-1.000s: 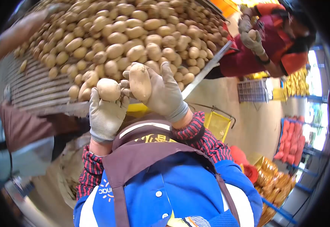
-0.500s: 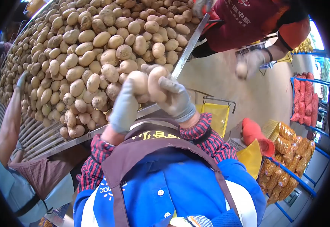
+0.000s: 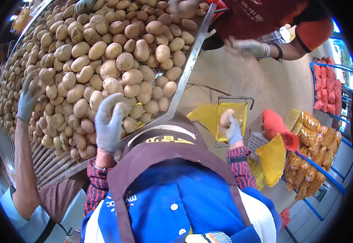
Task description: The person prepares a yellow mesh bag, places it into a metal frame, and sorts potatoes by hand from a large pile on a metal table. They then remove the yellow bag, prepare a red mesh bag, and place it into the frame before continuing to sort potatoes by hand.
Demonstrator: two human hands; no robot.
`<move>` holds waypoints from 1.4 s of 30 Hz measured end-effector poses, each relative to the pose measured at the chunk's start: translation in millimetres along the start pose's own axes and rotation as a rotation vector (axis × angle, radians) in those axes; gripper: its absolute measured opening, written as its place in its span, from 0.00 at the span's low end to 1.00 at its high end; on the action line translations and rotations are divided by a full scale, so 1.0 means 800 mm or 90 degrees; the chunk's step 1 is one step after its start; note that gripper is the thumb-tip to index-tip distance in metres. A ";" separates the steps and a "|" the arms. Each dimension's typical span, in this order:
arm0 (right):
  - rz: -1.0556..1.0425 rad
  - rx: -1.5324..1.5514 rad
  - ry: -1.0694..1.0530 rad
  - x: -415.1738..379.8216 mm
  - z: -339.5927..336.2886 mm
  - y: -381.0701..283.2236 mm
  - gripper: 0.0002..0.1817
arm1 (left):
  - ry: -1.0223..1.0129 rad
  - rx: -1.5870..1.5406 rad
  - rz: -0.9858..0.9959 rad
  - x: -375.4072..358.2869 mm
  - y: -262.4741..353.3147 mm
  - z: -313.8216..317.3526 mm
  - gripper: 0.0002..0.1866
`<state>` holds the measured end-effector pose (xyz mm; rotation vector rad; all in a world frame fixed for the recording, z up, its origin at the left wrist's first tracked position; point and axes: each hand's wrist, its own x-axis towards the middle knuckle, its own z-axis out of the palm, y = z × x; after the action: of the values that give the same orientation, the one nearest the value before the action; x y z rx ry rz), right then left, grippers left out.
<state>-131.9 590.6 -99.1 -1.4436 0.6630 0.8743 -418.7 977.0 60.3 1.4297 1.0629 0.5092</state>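
Note:
My right hand (image 3: pixel 234 133), in a pale glove, grips a potato (image 3: pixel 226 117) above a yellow bag (image 3: pixel 221 128) hung on a metal frame stand. On the other side, my left hand (image 3: pixel 109 126), also gloved, is at the near edge of a large heap of potatoes (image 3: pixel 112 86). Its fingers are bent and apart from the thumb, slightly blurred, with no potato seen in them. The heap lies on a slatted metal sorting table (image 3: pixel 57 170).
A metal rail (image 3: pixel 190 67) edges the table. At left, a co-worker's gloved hand (image 3: pixel 29 97) touches the heap; another person's gloved hand (image 3: pixel 249 47) is beyond the rail. Crates (image 3: pixel 258 143), a red bag (image 3: pixel 277 126) and stacked filled sacks (image 3: pixel 312 156) stand at right.
My hands have parted. The right has carried a potato rightward over the yellow bag; the left has moved left to the heap. The potato in the opposite person's hand is gone from view.

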 end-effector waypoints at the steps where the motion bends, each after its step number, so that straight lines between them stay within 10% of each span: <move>1: -0.198 -0.254 0.090 0.033 -0.005 0.004 0.29 | 0.039 0.023 0.009 0.005 -0.002 -0.010 0.14; 4: -0.699 -0.725 0.124 -0.028 0.136 -0.066 0.27 | 0.051 0.385 0.310 0.027 0.012 -0.030 0.18; 9: -0.973 -0.727 -0.389 -0.085 0.393 -0.070 0.24 | -0.111 0.621 0.438 0.084 0.013 0.027 0.26; 11: -1.214 -0.841 -0.303 -0.048 0.448 -0.050 0.22 | -0.131 0.706 0.401 0.114 -0.007 0.046 0.25; 13: -1.176 -0.838 -0.358 -0.005 0.470 -0.064 0.21 | -0.159 0.788 0.369 0.131 -0.011 0.045 0.25; 19: -1.137 -0.797 -0.293 0.057 0.473 -0.127 0.18 | -0.160 0.433 0.242 0.135 0.017 0.014 0.16; 21: -1.253 -0.812 -0.066 0.046 0.475 -0.139 0.19 | -0.125 -0.059 0.036 0.116 0.039 -0.011 0.16; 23: -1.156 -0.730 -0.365 -0.007 0.507 -0.133 0.25 | -0.106 -0.244 -0.046 0.082 0.056 -0.027 0.18; 27: -0.981 -0.830 -0.453 -0.002 0.525 -0.054 0.31 | -0.176 -0.807 -0.225 0.041 -0.003 -0.039 0.21; 29: -0.939 -0.683 -0.455 -0.005 0.535 -0.061 0.34 | -0.312 -0.837 -0.244 0.032 -0.045 -0.041 0.19; 31: -0.554 -0.633 -0.466 -0.055 0.529 -0.086 0.36 | -0.088 -0.739 -0.404 0.020 -0.017 -0.027 0.27; 34: -0.325 -0.500 -0.913 -0.118 0.525 -0.091 0.27 | -0.077 -0.742 -0.337 0.020 0.023 -0.022 0.37; 37: -1.017 -0.773 -0.802 -0.097 0.553 -0.060 0.24 | -0.234 -0.878 -0.289 0.010 -0.012 -0.046 0.46; 42: -1.294 -0.876 -0.603 -0.039 0.572 -0.054 0.23 | -0.093 -0.901 -0.231 -0.035 -0.045 -0.075 0.53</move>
<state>-168.7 1043.8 -27.4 -1.5279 -2.2180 -0.0026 -492.0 981.1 45.3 0.0179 0.5373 0.6563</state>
